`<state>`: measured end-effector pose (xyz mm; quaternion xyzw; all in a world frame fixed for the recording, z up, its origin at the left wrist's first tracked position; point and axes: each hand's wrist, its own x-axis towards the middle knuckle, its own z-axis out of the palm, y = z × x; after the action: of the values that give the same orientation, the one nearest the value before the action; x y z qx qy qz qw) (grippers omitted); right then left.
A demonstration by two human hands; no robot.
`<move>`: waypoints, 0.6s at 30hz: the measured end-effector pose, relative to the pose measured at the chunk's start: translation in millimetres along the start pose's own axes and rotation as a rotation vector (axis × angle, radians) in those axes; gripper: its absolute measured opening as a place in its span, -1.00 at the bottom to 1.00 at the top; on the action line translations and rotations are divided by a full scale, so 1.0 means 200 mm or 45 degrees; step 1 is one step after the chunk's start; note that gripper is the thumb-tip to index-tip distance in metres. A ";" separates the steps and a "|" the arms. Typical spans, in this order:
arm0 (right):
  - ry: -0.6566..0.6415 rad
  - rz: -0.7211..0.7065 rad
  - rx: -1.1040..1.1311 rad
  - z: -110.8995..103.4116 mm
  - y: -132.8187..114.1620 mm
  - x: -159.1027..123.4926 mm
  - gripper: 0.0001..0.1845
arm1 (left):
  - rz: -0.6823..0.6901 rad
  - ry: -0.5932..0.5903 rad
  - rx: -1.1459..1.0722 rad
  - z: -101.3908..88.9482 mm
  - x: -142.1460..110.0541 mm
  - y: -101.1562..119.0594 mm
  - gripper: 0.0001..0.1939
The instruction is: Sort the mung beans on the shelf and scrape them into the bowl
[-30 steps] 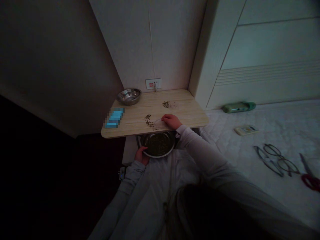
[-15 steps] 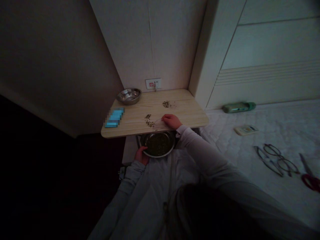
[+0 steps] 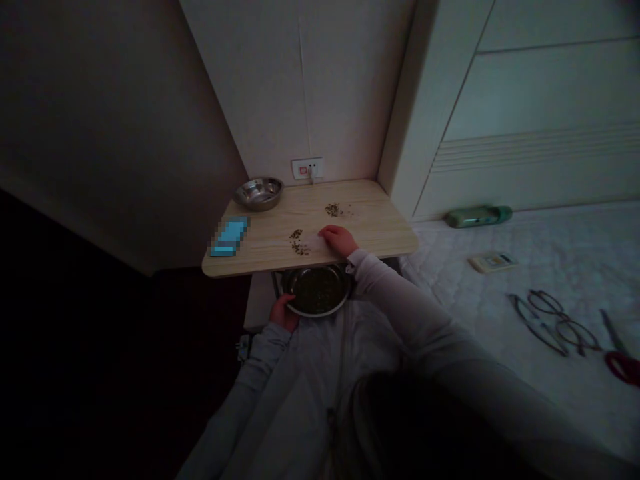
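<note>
My left hand (image 3: 284,313) grips the near-left rim of a metal bowl (image 3: 319,313), thumb over the edge. Small dark greenish bits, perhaps beans, fill the bowl below the board's front edge. Over the wooden board (image 3: 270,260), my right hand (image 3: 340,241) is closed in a pinch on a thin translucent sheet (image 3: 314,242), too faint to identify surely. Just left of that sheet lies a curved scatter of small greenish bits (image 3: 298,247). Farther back sits a second pile of the same bits (image 3: 333,210).
An upright metal bowl (image 3: 259,193) stands at the board's back left, behind a blurred-out phone-like device (image 3: 230,237). On the white bed at right lie a green bottle (image 3: 479,215), a pale box-like item (image 3: 493,261), glasses (image 3: 565,323) and red-handled scissors (image 3: 623,367). A wall socket (image 3: 307,168) is behind.
My right hand has shifted slightly left and away from me, with the sheet now lying flatter beside the bits. The left hand and its bowl stay put.
</note>
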<state>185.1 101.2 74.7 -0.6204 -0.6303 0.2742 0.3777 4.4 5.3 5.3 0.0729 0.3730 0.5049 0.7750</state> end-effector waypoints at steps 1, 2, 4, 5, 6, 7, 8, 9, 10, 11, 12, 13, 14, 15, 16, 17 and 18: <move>0.016 0.003 -0.016 0.02 -0.01 0.01 -0.69 | -0.002 0.004 0.001 0.00 0.00 0.00 -0.70; 0.020 0.001 -0.032 0.03 -0.02 0.01 -0.68 | 0.002 0.008 0.002 0.00 0.00 0.00 -0.70; 0.017 -0.011 -0.074 0.05 -0.03 0.01 -0.68 | -0.003 0.008 0.007 0.01 -0.01 0.00 -0.71; 0.015 -0.022 -0.097 0.05 -0.04 0.00 -0.68 | -0.013 0.007 0.009 0.01 -0.01 0.01 -0.71; 0.015 -0.033 -0.120 0.05 -0.04 0.00 -0.68 | -0.018 0.007 0.009 0.01 0.00 0.01 -0.72; 0.017 -0.045 -0.141 0.05 -0.04 -0.01 -0.68 | -0.021 0.008 0.009 0.01 0.00 0.01 -0.72; 0.014 -0.055 -0.156 0.05 -0.04 -0.01 -0.68 | -0.020 0.007 0.007 0.00 0.00 0.01 -0.72; 0.010 -0.063 -0.166 0.04 -0.04 -0.02 -0.68 | -0.016 0.004 0.004 0.00 0.00 0.00 -0.72; 0.002 -0.069 -0.175 0.04 -0.04 -0.02 -0.67 | -0.007 0.000 -0.003 0.00 0.01 0.00 -0.72; -0.007 -0.075 -0.185 0.04 -0.04 -0.02 -0.67 | 0.000 -0.004 -0.009 0.00 0.01 0.00 -0.72; -0.014 -0.079 -0.193 0.03 -0.04 -0.03 -0.67 | 0.002 -0.008 -0.015 0.00 0.01 0.00 -0.72; -0.024 -0.083 -0.200 0.03 -0.04 -0.03 -0.67 | 0.001 -0.014 -0.021 0.00 0.01 0.00 -0.72; -0.033 -0.086 -0.204 0.03 -0.04 -0.03 -0.67 | 0.002 -0.018 -0.026 0.00 0.00 0.00 -0.72; -0.041 -0.089 -0.202 0.03 -0.04 -0.03 -0.68 | 0.001 -0.024 -0.029 0.01 0.00 0.00 -0.72; -0.047 -0.093 -0.194 0.03 -0.04 -0.03 -0.69 | 0.002 -0.026 -0.030 0.01 -0.01 0.00 -0.72; -0.050 -0.098 -0.182 0.03 -0.04 -0.03 -0.69 | 0.001 -0.025 -0.028 0.01 -0.01 0.00 -0.72; -0.049 -0.103 -0.168 0.03 -0.03 -0.02 -0.69 | 0.001 -0.019 -0.023 0.02 -0.01 0.00 -0.72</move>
<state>175.9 96.6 75.9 -0.6126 -0.6786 0.2286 0.3345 5.3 4.5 9.2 0.0698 0.3627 0.5079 0.7782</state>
